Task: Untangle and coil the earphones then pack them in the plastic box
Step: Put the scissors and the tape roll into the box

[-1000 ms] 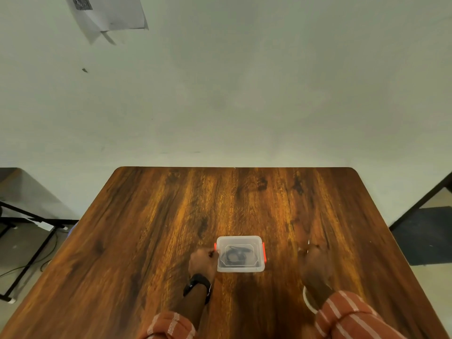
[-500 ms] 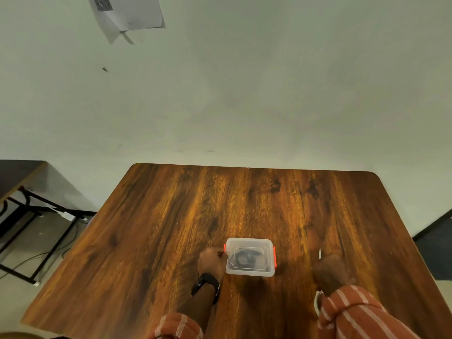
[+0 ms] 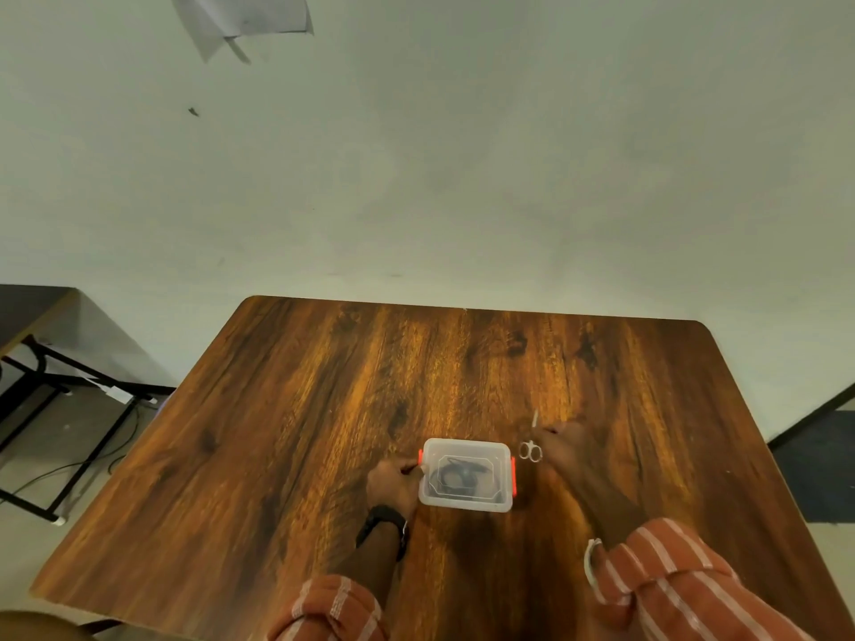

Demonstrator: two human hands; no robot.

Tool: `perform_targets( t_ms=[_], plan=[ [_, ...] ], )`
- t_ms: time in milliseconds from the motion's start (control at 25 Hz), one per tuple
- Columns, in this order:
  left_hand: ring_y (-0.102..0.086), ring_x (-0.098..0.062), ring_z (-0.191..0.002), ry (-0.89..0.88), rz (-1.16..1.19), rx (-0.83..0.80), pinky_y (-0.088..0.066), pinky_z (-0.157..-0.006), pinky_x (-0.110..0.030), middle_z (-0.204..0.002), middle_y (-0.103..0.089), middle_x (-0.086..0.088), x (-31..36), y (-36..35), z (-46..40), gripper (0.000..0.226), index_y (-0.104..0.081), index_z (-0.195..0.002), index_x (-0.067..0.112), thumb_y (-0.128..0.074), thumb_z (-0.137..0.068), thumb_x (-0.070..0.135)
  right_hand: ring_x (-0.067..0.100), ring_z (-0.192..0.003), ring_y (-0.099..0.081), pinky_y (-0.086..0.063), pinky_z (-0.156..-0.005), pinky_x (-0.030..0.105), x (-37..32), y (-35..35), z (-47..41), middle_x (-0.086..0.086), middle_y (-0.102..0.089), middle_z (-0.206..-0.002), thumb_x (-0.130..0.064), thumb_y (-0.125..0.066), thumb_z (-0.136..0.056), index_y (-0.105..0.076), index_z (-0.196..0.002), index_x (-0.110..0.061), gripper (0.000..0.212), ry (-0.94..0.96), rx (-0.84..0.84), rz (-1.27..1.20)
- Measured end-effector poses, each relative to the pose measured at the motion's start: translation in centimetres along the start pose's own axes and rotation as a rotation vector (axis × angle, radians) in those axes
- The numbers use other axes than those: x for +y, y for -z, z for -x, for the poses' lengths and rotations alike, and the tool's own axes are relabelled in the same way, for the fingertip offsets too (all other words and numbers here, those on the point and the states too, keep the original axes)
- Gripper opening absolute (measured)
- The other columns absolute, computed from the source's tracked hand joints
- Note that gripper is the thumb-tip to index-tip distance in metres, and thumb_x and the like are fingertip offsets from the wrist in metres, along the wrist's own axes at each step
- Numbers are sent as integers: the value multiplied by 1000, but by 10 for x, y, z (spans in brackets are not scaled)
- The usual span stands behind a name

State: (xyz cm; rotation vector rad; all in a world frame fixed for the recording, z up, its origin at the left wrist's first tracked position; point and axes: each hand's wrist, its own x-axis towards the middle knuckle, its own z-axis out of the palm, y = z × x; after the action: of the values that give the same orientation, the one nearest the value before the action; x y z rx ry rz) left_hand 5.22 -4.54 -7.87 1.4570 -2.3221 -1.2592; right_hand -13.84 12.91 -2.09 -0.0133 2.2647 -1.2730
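- Fingers of the left hand (image 3: 393,478) press against the left end of the plastic box (image 3: 466,476), right at its orange latch (image 3: 420,457); whether they are pinching the latch or only touching it cannot be told from this height.
- Left wrist carries a dark watch (image 3: 384,525), with a rolled orange striped sleeve (image 3: 333,608) below it.
- Right hand (image 3: 571,448) lies on the table to the right of the box, apart from it, fingers spread loosely and gripping nothing.
- Small scissors (image 3: 531,448) rest on the wood just left of that hand's fingertips, between the hand and the box, blades pointing away from the person; contact with the fingers is unclear.
- Right wrist wears a pale bangle (image 3: 591,564) at the edge of the other striped sleeve.
- Plastic box is clear with its lid on and an orange latch at each short end; it sits flat on the near middle of the wooden table (image 3: 324,409).
- Earphones (image 3: 455,474) show as a dark coil inside the box, seen through the lid.
- Beyond the table is a pale wall with a sheet of paper (image 3: 240,16) stuck high up on the left.
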Motion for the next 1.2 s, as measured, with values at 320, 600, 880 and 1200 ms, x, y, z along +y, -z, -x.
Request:
perform_targets(
  t_ms=[320,600,880,1200],
  plan=[
    [-71,-7,-78,44,66,-47,-62,-78,-36,-87,-79,10,-2,7,-1,16,-80,-95,25,-67,-90,33,25,-104,-53,-52,-86,43,6,-122,2,4,-56,-113,-44,-85,-59,-67,-100,-11,55,-63,-93,343],
    [-71,-9,-77,56,50,-76,-57,-68,-25,-88,-78,3,2,8,-7,15,-79,-94,19,-65,-94,23,27,-123,-42,-33,-103,45,1,-112,46,4,-54,-129,-45,-67,-83,-74,-107,-22,34,107,155,545],
    [-72,-17,-80,59,35,-60,-61,-81,-39,-92,-80,0,-7,3,-12,16,-80,-99,20,-68,-91,28,42,-124,-44,-41,-93,60,168,-2,5,15,-50,-136,-80,-36,-79,-54,-129,-25,76,-183,432,499],
    [-73,-26,-82,55,53,-47,-59,-82,-37,-92,-80,-9,-1,7,-7,20,-79,-102,14,-67,-92,25,21,-72,-70,-59,-67,40,143,64,102,3,-72,-82,-35,-65,-89,-67,-96,-15,22,-188,261,136]
  ],
)
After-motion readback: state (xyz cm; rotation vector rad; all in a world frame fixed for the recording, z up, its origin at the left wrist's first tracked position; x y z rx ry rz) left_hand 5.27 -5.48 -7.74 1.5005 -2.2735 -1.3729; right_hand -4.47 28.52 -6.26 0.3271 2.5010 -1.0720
